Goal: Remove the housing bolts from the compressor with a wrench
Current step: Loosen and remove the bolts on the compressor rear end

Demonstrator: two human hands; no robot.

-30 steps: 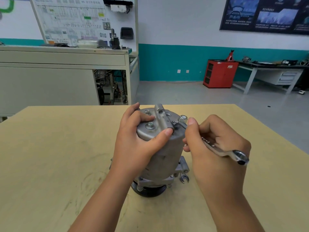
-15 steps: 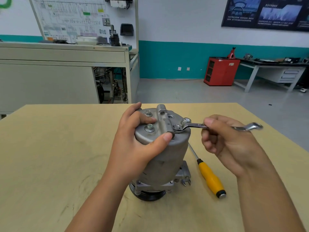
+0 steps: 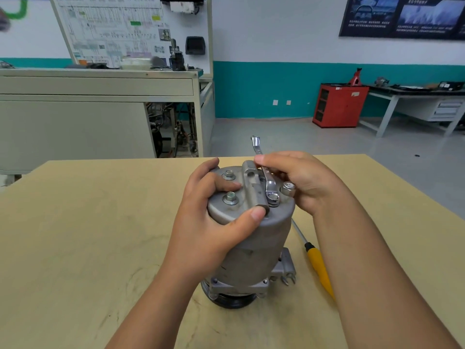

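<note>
Wooden table (image 3: 75, 222): compressor (image 3: 251, 248) stands upright on it, pulley end down. Left hand (image 3: 208, 222) grips the top housing, thumb on the near rim; right hand (image 3: 309, 182) pinches the wrench (image 3: 269, 183) shaft. Wrench ring end sits over a housing bolt (image 3: 273, 198) at the cover's near right, free end pointing away.

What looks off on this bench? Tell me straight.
The bolt at the compressor's right rim stands higher than the seated left bolts, apparently partly unscrewed. The wrench sits on its neighbour. Nothing else looks spilled, damaged or askew.
</note>
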